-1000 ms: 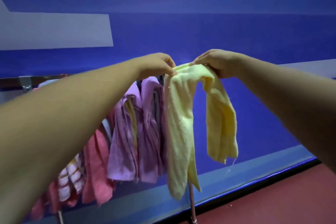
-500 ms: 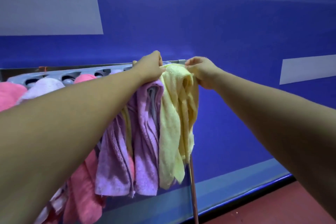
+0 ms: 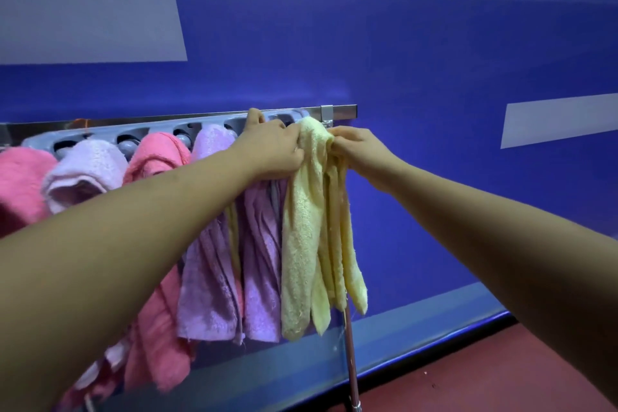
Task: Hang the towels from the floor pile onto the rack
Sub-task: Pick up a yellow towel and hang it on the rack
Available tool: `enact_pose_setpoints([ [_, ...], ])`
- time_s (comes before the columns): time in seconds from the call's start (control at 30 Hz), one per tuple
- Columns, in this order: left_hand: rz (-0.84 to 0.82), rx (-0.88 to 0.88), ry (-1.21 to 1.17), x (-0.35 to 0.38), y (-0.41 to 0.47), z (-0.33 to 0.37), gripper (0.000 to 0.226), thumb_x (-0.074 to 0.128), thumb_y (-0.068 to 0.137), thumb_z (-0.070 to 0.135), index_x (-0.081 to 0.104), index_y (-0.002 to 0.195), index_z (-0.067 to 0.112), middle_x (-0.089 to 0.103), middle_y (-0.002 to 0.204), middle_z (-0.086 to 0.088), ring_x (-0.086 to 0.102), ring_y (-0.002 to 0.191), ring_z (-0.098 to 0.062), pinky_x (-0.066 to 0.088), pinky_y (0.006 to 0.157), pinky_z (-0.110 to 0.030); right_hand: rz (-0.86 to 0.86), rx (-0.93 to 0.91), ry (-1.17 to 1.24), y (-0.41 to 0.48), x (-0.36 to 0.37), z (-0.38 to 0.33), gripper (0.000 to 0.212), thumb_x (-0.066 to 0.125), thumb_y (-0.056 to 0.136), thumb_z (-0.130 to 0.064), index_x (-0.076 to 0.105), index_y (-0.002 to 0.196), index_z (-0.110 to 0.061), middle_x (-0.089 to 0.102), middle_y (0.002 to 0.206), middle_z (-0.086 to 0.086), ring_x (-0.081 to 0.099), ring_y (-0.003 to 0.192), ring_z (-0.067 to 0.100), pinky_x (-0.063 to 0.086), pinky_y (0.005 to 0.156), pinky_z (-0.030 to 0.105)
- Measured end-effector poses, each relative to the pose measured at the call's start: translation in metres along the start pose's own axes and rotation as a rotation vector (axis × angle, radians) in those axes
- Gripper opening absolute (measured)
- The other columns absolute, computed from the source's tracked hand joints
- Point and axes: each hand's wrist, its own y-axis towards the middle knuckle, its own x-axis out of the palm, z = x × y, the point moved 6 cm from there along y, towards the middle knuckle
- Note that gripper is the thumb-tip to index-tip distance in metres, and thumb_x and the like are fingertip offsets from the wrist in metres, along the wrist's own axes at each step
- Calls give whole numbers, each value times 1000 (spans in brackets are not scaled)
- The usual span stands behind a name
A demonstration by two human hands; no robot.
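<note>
Since a second ago the yellow towel (image 3: pixel 312 227) went from spread out to bunched at the rack's (image 3: pixel 214 125) last slot; my left hand (image 3: pixel 272 150) and right hand (image 3: pixel 359 152) both pinch its top, nearly hung.

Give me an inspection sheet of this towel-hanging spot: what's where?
Surface: red floor; the towel pile is not in view.
Job's things: yellow towel draped at the right end of the rack; purple towels and pink towels hang beside it.
Clutter: nothing seen.
Hands: left hand and right hand both pinch the yellow towel's top.
Cables: nothing seen.
Surroundings: blue wall with grey patches.
</note>
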Motion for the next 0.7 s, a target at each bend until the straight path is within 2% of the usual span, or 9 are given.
enact_pose_setpoints([
  [0.13,-59,-31,-66,-11,-2,2,12,33,94,28,42,98,20,63,98,-2,50,100,-20,22,96,-44,24,33,-206,-7,1,-8,24,50,90,-17,68,93,-2,58,77,-2,52,72,12,43,71,32],
  [0.2,32,-93,-252,-19,-13,-4,17,41,92,26,49,104,18,66,106,-2,54,106,-23,24,92,-39,86,38,-300,-18,-4,-18,25,48,90,-20,66,92,-2,59,78,-1,52,72,13,42,69,31],
  [0.27,136,-174,-519,-26,-36,-14,30,47,86,27,54,113,14,68,114,0,57,113,-25,34,96,-36,135,67,-371,-34,-8,-25,25,48,90,-23,67,95,-7,64,83,-2,56,74,14,43,66,29],
  [0.37,115,-211,-762,-26,-81,-16,33,52,85,22,56,116,11,70,115,-3,61,112,-24,46,99,-40,158,134,-455,-67,-4,-29,28,50,91,-28,64,109,-11,66,96,0,61,86,17,42,63,27],
  [0.43,50,-235,-769,-20,-112,-14,28,56,89,14,58,117,10,70,114,-4,63,109,-23,46,98,-35,164,161,-491,-92,5,-30,35,50,93,-30,60,119,-9,63,108,3,59,97,20,41,67,28],
  [0.53,-55,-288,-739,-12,-161,-14,23,59,91,17,63,112,12,69,108,-4,62,100,-21,44,87,-26,122,211,-489,-136,31,-32,44,51,94,-30,53,131,-6,59,122,6,57,108,22,41,75,28],
  [0.63,-183,-330,-681,-1,-211,-17,18,60,91,21,65,106,12,69,103,-5,63,98,-23,45,83,-28,45,237,-493,-178,67,-29,45,52,93,-28,54,133,-6,62,122,8,58,107,21,41,77,26],
  [0.7,-236,-376,-684,6,-245,-20,18,59,91,21,65,105,11,69,101,-4,63,95,-23,48,83,-31,-5,273,-479,-205,94,-20,43,52,93,-27,54,131,-7,67,113,10,63,93,22,47,75,30],
])
